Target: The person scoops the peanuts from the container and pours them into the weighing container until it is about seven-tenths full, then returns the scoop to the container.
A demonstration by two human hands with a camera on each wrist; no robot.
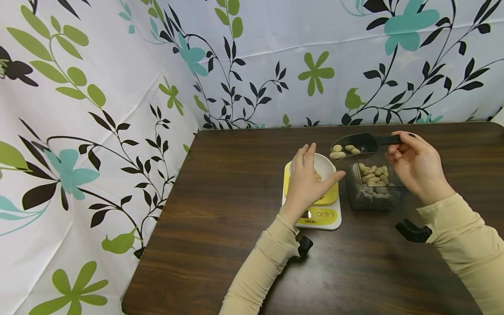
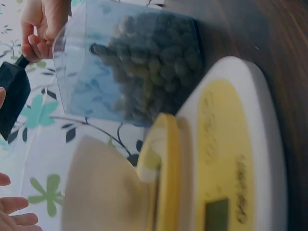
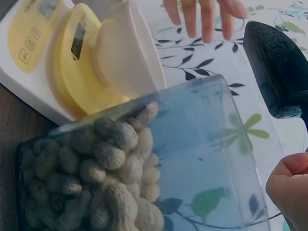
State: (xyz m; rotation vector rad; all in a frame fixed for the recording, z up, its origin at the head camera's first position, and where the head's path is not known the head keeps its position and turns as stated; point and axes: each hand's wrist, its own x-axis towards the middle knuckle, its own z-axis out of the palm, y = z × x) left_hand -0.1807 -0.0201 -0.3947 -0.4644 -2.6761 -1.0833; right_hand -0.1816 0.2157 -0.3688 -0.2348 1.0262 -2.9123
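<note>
My right hand (image 1: pixel 419 164) grips the handle of a black scoop (image 1: pixel 364 144) that carries several unshelled peanuts (image 1: pixel 346 151). The scoop hangs above the back of a clear plastic container (image 1: pixel 372 199) partly filled with peanuts (image 3: pixel 120 178). To its left stands a yellow and white kitchen scale (image 1: pixel 320 221) with a white bowl (image 1: pixel 323 165) on its platform. A few peanuts show inside that bowl. Over the bowl's near left side hovers my left hand (image 1: pixel 303 181), fingers spread, holding nothing; it hides part of the bowl and scale.
Everything stands on a dark brown wooden table (image 1: pixel 220 210) with a rounded front left corner. A white curtain (image 1: pixel 267 57) printed with leaves and flowers hangs behind and to the left. Black wrist mounts (image 1: pixel 413 231) jut out below both sleeves.
</note>
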